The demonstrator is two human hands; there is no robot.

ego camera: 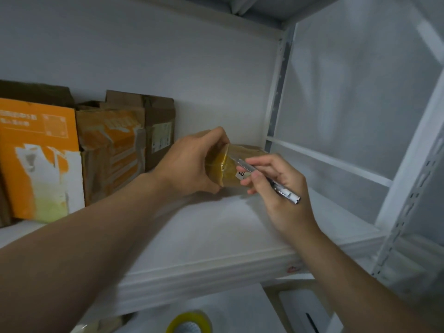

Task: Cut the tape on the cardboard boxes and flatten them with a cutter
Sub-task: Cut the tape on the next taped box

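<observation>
Here, at the left of the white shelf (216, 227), three worn cardboard boxes stand against the back wall. They are an orange box (36, 152), an orange-and-brown box (110, 150) touching it, and a brown labelled box (159, 131) just behind that.

To their right, the left hand (189, 162) grips the small box (228, 169), with fingers and thumb curled round its near end. This box is wrapped in glossy yellowish tape and sits low over the shelf, near the corner post (278, 92).

The right hand (281, 186) pinches the cutter (269, 180) like a pen, fingers closed on its metal body, with the tip at the taped end face. Whether the blade is extended cannot be told.

The step in hand is judged to be slitting the tape on the small box. It is best done with a shallow blade drawn along the seam, away from the bracing fingers, with the box pressed firmly down.

Count: three standing boxes, one small box, one cutter, two hands, and one tape roll (189, 323) below the shelf.
</observation>
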